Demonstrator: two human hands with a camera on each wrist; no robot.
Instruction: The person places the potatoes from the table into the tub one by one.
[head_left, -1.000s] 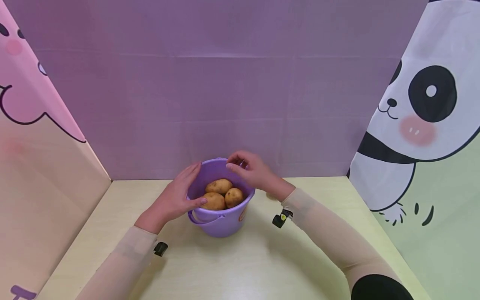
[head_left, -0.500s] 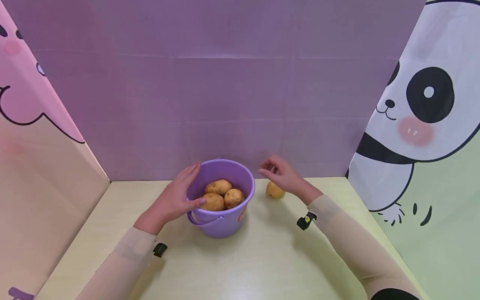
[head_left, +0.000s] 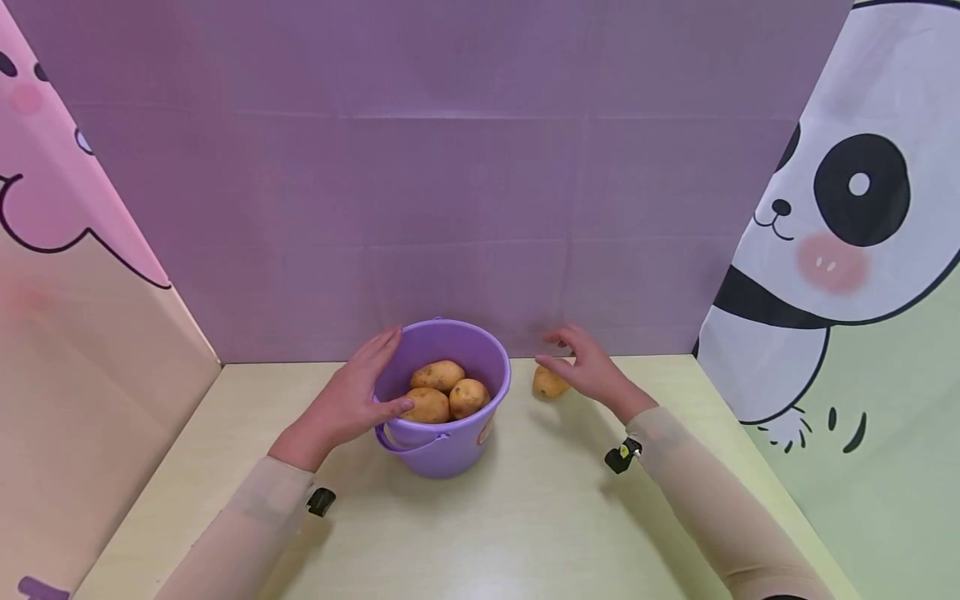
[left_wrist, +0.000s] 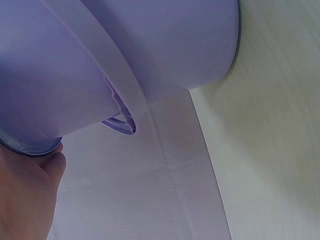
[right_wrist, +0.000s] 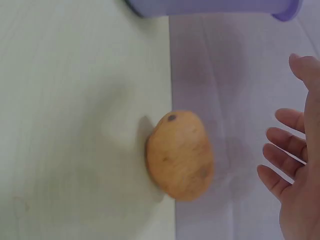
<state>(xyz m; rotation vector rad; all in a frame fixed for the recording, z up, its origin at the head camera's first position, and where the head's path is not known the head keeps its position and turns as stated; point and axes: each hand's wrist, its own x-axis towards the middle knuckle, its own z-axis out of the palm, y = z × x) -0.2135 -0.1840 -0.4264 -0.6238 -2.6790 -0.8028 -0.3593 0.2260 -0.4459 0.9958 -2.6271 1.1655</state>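
Note:
A purple plastic bucket (head_left: pixel 442 442) stands on the pale yellow table near the back wall, with three potatoes (head_left: pixel 442 390) inside. My left hand (head_left: pixel 352 396) holds the bucket's left side, thumb over the rim and fingers along the wall; in the left wrist view the bucket (left_wrist: pixel 165 45) fills the frame. A loose potato (head_left: pixel 547 382) lies on the table to the right of the bucket. My right hand (head_left: pixel 588 367) hovers just above and beside it with fingers spread, holding nothing. The right wrist view shows the potato (right_wrist: pixel 180 155) apart from the fingers (right_wrist: pixel 280 150).
A purple backdrop (head_left: pixel 450 183) closes the back of the table right behind the bucket and potato. A pink cartoon panel (head_left: pixel 67 250) stands on the left, a panda panel (head_left: pixel 847 233) on the right. Bare table surface (head_left: pixel 495 533) stretches toward me.
My right hand left the bucket's rim, moved right and came down next to the loose potato. The left hand and bucket stayed put.

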